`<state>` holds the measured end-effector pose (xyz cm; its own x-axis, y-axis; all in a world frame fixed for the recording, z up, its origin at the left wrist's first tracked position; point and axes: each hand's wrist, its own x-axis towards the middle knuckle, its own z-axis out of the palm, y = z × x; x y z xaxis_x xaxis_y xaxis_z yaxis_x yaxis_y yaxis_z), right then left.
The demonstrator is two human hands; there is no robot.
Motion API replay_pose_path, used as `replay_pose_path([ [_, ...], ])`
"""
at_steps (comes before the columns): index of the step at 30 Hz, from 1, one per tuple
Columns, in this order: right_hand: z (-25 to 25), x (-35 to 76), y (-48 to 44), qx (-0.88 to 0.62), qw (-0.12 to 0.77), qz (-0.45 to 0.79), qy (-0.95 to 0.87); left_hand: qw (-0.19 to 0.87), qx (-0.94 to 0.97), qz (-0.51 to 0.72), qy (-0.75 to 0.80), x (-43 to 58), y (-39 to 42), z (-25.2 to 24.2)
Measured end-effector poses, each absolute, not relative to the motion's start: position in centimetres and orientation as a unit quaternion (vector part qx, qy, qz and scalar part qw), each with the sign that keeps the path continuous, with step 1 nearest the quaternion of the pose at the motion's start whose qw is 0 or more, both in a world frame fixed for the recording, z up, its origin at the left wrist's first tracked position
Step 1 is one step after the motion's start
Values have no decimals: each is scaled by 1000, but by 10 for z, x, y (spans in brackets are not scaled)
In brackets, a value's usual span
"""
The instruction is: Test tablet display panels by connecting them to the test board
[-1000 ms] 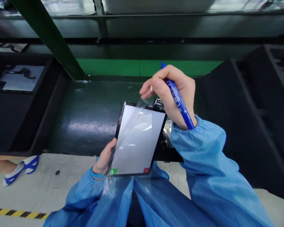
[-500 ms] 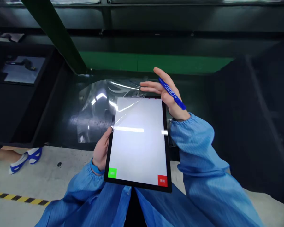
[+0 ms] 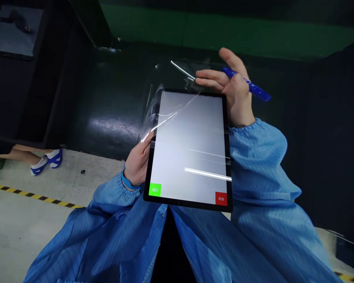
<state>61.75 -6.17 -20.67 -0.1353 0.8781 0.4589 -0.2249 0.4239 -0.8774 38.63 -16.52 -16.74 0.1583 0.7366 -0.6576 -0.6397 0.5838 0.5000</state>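
A black tablet [image 3: 191, 145] with a lit white screen, a green button at its lower left and a red one at its lower right, rests in my left hand [image 3: 138, 161], which grips its left edge. My right hand [image 3: 230, 88] is at the tablet's top right corner, fingers partly stretched out, with a blue marker pen [image 3: 247, 84] tucked between them. A clear protective film [image 3: 165, 106] is peeled up from the screen's top left and hangs beyond the top edge, near my right fingertips. I wear blue sleeves.
A dark green work surface [image 3: 106, 114] lies beyond the tablet, with a green strip [image 3: 224, 35] behind it. A black tray [image 3: 14, 31] sits at the far left. Another person's foot in a blue and white sandal [image 3: 47, 160] stands on the floor by a yellow-black line [image 3: 32, 195].
The film has come off most of the screen and moved to the top left. The tablet now lies flatter and closer to me. My view has tipped downward.
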Motion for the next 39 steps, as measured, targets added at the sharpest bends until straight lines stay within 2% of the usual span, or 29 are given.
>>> replay_pose_path([
  [7, -206, 616, -64, -301, 598, 458, -585, 724, 79, 465, 503, 387, -168, -168],
  [14, -214, 621, -58, -261, 605, 451, -602, 684, 104, 487, 533, 385, -170, -173],
  [21, -204, 619, -63, -312, 600, 463, -573, 742, 37, 443, 501, 389, -166, -159],
  [28, -196, 608, -68, -317, 609, 460, -563, 627, 93, 498, 592, 385, -167, -173],
  [30, -196, 609, -67, -305, 617, 462, -559, 642, 93, 491, 581, 382, -167, -181],
  [35, -192, 617, -68, -265, 634, 488, -538, 763, 36, 428, 484, 382, -166, -185],
  [39, -187, 618, -72, -272, 632, 482, -543, 783, 37, 420, 457, 381, -165, -189],
])
